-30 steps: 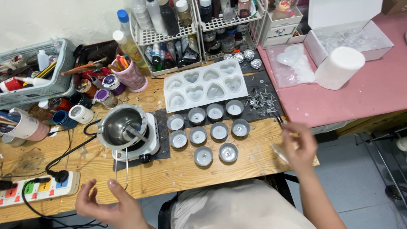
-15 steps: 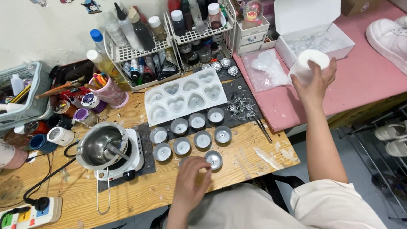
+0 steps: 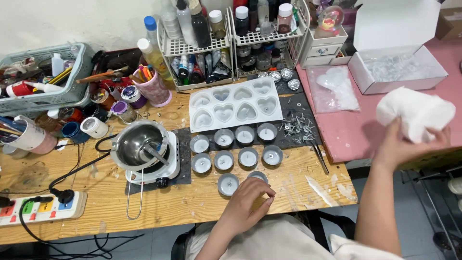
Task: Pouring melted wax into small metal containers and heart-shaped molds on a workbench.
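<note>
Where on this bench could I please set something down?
Bare wood lies between the power strip and the hotplate, and along the front edge. The pink table has room below the plastic bag. Around the tin cups and heart mould it is crowded.

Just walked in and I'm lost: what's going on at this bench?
A person sits at a wooden table. The left hand rests on a small round tin at the front of a cluster of tins. The right hand holds a crumpled white paper roll above the pink surface.
</note>
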